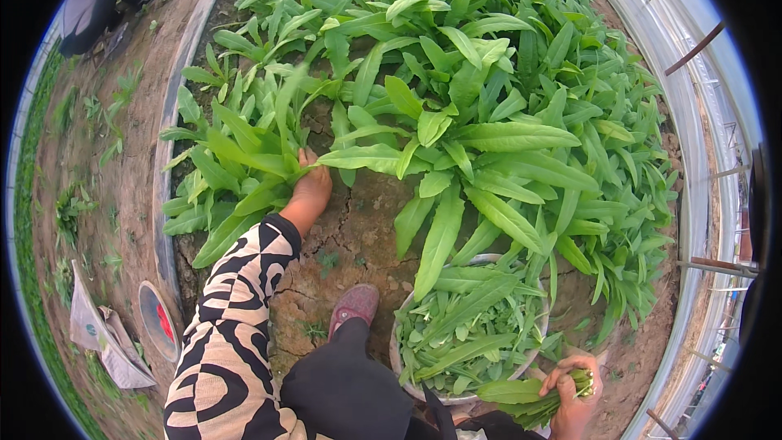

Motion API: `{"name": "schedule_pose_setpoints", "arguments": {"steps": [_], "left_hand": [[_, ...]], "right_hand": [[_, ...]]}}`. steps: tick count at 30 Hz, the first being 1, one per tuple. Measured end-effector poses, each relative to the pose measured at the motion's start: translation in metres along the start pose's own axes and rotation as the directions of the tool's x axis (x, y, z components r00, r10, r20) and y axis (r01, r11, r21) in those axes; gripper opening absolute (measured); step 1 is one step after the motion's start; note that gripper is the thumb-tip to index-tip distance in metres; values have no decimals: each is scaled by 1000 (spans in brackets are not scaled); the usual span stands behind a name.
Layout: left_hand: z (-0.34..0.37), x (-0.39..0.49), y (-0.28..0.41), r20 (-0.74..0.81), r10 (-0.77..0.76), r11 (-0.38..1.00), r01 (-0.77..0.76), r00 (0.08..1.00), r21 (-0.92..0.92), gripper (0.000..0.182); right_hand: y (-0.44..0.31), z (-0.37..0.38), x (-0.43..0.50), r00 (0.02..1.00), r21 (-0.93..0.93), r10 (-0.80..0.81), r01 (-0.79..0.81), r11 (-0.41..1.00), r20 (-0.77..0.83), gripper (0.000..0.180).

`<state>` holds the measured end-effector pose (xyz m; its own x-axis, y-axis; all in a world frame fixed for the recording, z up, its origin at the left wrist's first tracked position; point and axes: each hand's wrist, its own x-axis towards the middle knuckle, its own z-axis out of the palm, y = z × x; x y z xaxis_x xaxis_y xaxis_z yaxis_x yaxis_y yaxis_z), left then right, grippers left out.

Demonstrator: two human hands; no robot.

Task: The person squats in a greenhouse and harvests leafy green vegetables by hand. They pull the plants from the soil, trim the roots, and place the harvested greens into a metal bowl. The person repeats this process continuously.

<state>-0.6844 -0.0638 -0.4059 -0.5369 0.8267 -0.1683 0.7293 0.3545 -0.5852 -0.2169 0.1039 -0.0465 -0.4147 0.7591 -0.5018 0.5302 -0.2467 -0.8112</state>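
My left hand (pixel 313 183) reaches in at the base of a leafy green plant (pixel 238 159) on the left of the bed; its fingers are partly hidden by leaves. At the lower right, my right hand (pixel 571 385) is closed around a bunch of cut green leaves (pixel 519 400), with the pale stem ends showing. Between my knee and that hand stands a round tub (pixel 400 373) filled with loose picked leaves (pixel 464 324). Just above the tub, long-leaved plants (pixel 470 153) spread over the soil.
A pale board edge (pixel 165 195) borders the bed at left. Beyond it lie a round basin (pixel 159 321) with something red inside and a whitish sack (pixel 104 342). Another person (pixel 101 0) is at the upper left. Plastic sheeting (pixel 696 165) runs along the right. My shoe (pixel 355 308) rests on cracked soil.
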Motion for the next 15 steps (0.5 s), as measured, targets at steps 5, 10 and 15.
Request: {"name": "schedule_pose_setpoints", "arguments": {"steps": [5, 10, 15], "left_hand": [[-60, 20, -8, 407, 235, 895, -360, 883, 264, 45], [18, 30, -7, 287, 262, 937, -314, 921, 152, 40], [-20, 42, -15, 525, 227, 973, -219, 820, -78, 33]], "right_hand": [[-4, 0, -5, 999, -38, 46, -45, 998, 23, 41], [-6, 13, 0, 987, 32, -154, 155, 987, -35, 19], [-5, 7, 1, 989, 12, -137, 138, 990, -52, 18]]}}
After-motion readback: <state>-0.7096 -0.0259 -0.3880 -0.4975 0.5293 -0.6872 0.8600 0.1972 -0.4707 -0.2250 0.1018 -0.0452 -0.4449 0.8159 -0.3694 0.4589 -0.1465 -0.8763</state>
